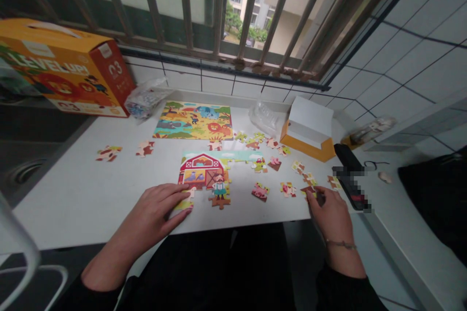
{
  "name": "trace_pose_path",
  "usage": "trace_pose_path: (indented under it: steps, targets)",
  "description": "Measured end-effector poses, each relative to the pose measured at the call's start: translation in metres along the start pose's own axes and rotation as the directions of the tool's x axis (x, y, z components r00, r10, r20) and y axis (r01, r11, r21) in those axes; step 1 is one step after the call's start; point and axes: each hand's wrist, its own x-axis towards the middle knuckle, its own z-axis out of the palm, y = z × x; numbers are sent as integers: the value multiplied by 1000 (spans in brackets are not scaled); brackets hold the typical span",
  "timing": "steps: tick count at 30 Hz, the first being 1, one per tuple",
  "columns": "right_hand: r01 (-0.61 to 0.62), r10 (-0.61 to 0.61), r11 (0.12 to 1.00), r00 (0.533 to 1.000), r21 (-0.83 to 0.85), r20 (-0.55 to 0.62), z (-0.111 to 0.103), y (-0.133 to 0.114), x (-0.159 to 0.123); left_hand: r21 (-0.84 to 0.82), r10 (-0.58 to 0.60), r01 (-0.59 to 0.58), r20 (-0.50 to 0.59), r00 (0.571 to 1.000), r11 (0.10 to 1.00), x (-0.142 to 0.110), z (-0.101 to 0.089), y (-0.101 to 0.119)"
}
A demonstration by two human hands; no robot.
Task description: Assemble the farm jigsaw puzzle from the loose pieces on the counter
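White bench (91, 194) below a barred window (219, 4), tiled wall to the right. Left hand (155, 211) lies flat and open, palm down, its fingertips (184, 199) pressing the lower left edge of a partly built barn puzzle (206, 170) near the front of the bench; it grips nothing. Right hand (328, 213) is curled at the bench's front right edge, thumb and fingers pinched on a single puzzle piece (310, 190). Loose pieces (288, 188) are scattered between the barn puzzle and the right hand, with more (255, 141) behind them and two (124, 150) well apart to the left. A finished animal puzzle (195, 120) lies behind the barn puzzle. An orange puzzle box (62, 67) stands at the far left, a plastic bag of pieces (146, 99) just beside it. A small open orange-and-white box (310, 131) sits at the right rear, a clear bag (264, 116) touching its left side.
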Motion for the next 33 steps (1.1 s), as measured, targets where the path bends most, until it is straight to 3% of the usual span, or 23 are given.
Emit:
trace_pose_path:
  steps: [9,16,22,27,30,33]
  targets:
    - [-27,25,999,998,-22,-65,8,-17,-10,19,13,-13,-10,1000,1000,-1,0,0]
    - [11,27,990,963,142,-266,23,-23,-15,8,-4,4,7,1000,1000,0,-2,4]
    - [50,-16,991,965,125,-260,15,-30,-12,9,-1,1,3,1000,1000,0,-2,3]
    - [177,-132,956,971,235,-197,5,-79,16,8,1,-1,25,1000,1000,-1,-2,1]
    - [245,-242,922,969,299,-48,4,-129,49,16,-10,9,33,999,1000,-1,-1,0]
    - [267,-293,946,948,185,128,10,-179,88,12,-6,6,35,999,1000,-2,0,0]
